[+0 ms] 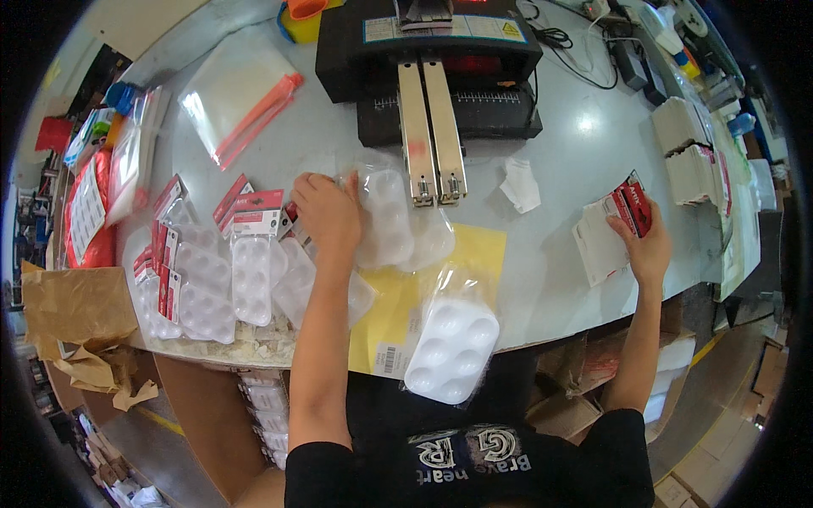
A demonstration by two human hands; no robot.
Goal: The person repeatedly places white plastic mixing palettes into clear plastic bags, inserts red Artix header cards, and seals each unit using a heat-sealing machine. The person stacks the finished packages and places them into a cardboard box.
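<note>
My left hand point(328, 212) is closed, its fingers curled beside a red-edged packet and its thumb against the top of a clear bag with a white paint palette point(385, 216) inside. What its fingertips grip is hidden. On the right, my right hand point(645, 237) grips red-and-white header cards point(628, 206), thumb on top, at a fanned stack of white cards point(598, 250). A bagged white palette point(453, 351) with round wells lies at the table's front edge, partly over a yellow sheet point(480, 254). Left of my left hand lie several bagged palettes point(251, 279) with red header cards.
A black machine point(432, 68) with two metal rails point(430, 131) stands at the back middle. Clear bags with red edges point(246, 97) lie back left. A crumpled white paper point(520, 185) lies right of the rails. Brown paper point(80, 305) hangs at the left edge; card stacks point(680, 127) stand far right.
</note>
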